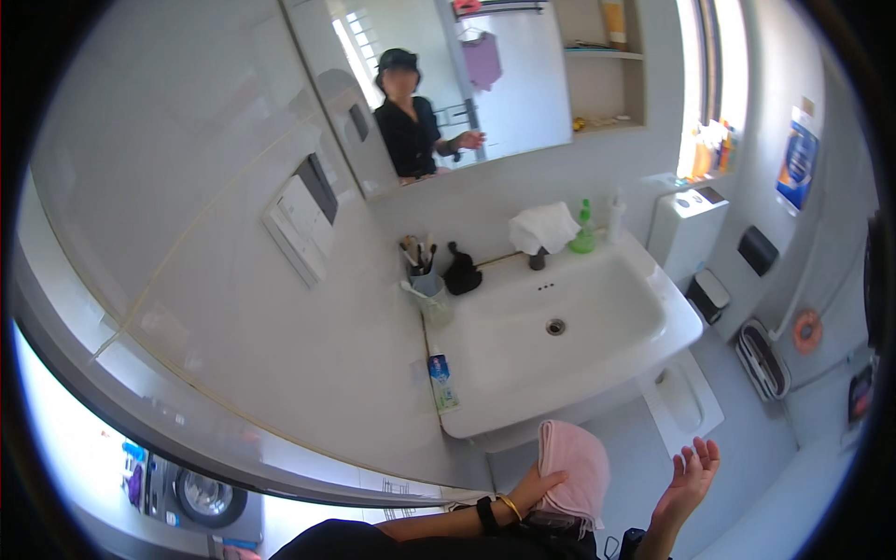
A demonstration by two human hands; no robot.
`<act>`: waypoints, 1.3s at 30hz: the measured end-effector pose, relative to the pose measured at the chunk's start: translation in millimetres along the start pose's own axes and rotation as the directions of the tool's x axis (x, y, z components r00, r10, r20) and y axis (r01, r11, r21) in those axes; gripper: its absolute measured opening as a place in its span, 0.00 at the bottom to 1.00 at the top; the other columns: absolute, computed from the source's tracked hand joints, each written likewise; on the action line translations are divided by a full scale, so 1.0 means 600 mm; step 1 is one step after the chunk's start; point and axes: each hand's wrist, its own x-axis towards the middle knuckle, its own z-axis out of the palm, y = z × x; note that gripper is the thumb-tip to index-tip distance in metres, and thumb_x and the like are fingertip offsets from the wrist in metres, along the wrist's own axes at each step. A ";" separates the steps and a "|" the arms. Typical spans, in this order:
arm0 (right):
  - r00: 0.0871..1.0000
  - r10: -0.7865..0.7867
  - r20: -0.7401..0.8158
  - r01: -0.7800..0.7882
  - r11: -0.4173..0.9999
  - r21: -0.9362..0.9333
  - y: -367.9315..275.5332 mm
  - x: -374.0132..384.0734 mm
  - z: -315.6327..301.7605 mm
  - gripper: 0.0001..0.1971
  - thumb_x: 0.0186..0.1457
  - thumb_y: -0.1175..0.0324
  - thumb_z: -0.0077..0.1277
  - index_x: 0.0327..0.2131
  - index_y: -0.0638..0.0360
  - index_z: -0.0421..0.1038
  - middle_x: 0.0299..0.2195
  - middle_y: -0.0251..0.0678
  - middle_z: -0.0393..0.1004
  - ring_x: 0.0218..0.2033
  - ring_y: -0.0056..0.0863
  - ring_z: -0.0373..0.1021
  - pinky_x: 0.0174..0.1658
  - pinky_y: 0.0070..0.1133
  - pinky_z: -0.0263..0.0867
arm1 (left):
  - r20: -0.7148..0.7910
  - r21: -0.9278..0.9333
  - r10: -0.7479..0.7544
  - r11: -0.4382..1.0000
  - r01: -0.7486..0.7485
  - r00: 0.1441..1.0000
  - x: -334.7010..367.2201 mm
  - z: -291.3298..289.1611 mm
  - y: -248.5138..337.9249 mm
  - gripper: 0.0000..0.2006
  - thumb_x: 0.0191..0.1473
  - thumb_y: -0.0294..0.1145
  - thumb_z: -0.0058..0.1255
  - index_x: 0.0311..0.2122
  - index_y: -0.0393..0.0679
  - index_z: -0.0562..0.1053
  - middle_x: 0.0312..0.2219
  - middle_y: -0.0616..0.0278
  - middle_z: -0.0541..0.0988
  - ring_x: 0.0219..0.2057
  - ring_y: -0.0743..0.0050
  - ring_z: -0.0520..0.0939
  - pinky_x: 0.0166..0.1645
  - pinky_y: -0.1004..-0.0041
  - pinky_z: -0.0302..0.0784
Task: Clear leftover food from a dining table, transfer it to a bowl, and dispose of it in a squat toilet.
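Note:
My left hand (544, 487) grips a folded pink towel (574, 467) in front of the near edge of the white sink (504, 411). The thumb lies over the towel and the other fingers are hidden behind it. To the right of the towel my right hand (689, 478) is raised with the palm up, its fingers apart and slightly curled, holding nothing. A tube of toothpaste (441, 381) rests on the sink's left rim. Draped over the dark faucet (537, 261) at the back is a white cloth (544, 227).
Toothbrushes stand in a cup (427, 283) beside a black object (461, 271). A green pump bottle (583, 233) is on the back rim. Right of the sink are a white box (686, 229), a squat toilet (684, 401) and a folded basin (763, 359). A mirror (523, 93) hangs above.

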 end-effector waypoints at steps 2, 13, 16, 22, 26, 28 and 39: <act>0.997 0.040 0.073 -0.036 0.997 -0.067 -0.002 0.029 0.041 0.22 0.50 0.73 0.39 0.51 0.58 0.53 0.44 0.39 0.62 0.44 0.28 0.60 0.45 0.22 0.58 | -0.032 -0.031 0.030 0.999 -0.031 0.999 0.010 -0.001 0.014 0.30 0.47 0.34 0.50 0.53 0.35 0.53 0.46 0.54 0.66 0.46 0.68 0.69 0.48 0.72 0.67; -0.225 -0.494 0.840 0.229 0.811 0.539 -0.211 -0.113 0.539 0.29 0.51 0.79 0.35 0.57 0.65 0.38 0.57 0.45 0.48 0.59 0.32 0.46 0.57 0.24 0.42 | -0.189 -0.176 0.088 0.977 -0.121 0.978 0.005 -0.004 0.013 0.26 0.48 0.34 0.50 0.51 0.35 0.58 0.46 0.56 0.66 0.45 0.69 0.69 0.49 0.72 0.66; -0.110 -0.627 0.771 0.224 0.741 0.634 -0.174 -0.177 0.622 0.29 0.52 0.79 0.34 0.56 0.66 0.37 0.57 0.47 0.47 0.59 0.33 0.44 0.57 0.21 0.40 | -0.249 -0.139 0.134 0.975 -0.172 0.959 -0.013 -0.004 0.012 0.27 0.48 0.34 0.50 0.51 0.35 0.57 0.46 0.57 0.66 0.45 0.70 0.69 0.49 0.73 0.65; 0.007 -0.537 0.844 0.066 0.842 0.535 -0.168 -0.178 0.626 0.31 0.51 0.80 0.33 0.57 0.64 0.33 0.58 0.45 0.45 0.60 0.30 0.40 0.58 0.20 0.37 | -0.254 -0.171 0.154 0.965 -0.201 0.955 -0.035 -0.007 0.043 0.29 0.48 0.35 0.50 0.52 0.36 0.55 0.46 0.57 0.66 0.46 0.70 0.68 0.49 0.73 0.65; -0.023 -0.533 0.846 0.136 0.837 0.530 -0.157 -0.074 0.555 0.32 0.50 0.81 0.32 0.58 0.59 0.33 0.59 0.42 0.41 0.61 0.28 0.37 0.59 0.25 0.34 | -0.201 -0.134 0.159 0.973 -0.188 0.967 -0.013 0.002 0.048 0.29 0.48 0.35 0.50 0.53 0.36 0.54 0.46 0.57 0.66 0.46 0.70 0.68 0.50 0.72 0.64; -0.028 -0.385 0.922 0.169 0.908 0.384 -0.142 -0.037 0.507 0.32 0.50 0.80 0.31 0.59 0.58 0.33 0.60 0.41 0.39 0.61 0.30 0.37 0.59 0.29 0.33 | -0.172 -0.148 0.124 0.978 -0.150 0.977 -0.007 0.000 0.040 0.30 0.48 0.36 0.50 0.54 0.37 0.52 0.47 0.56 0.65 0.47 0.69 0.68 0.50 0.72 0.64; 0.441 0.273 0.855 -0.156 0.961 -0.227 0.046 0.143 0.192 0.26 0.54 0.75 0.32 0.57 0.60 0.42 0.57 0.42 0.46 0.59 0.32 0.42 0.58 0.30 0.39 | -0.214 -0.221 0.039 0.971 -0.087 0.976 0.028 0.064 0.054 0.34 0.48 0.37 0.51 0.55 0.36 0.49 0.49 0.54 0.62 0.50 0.66 0.65 0.53 0.70 0.61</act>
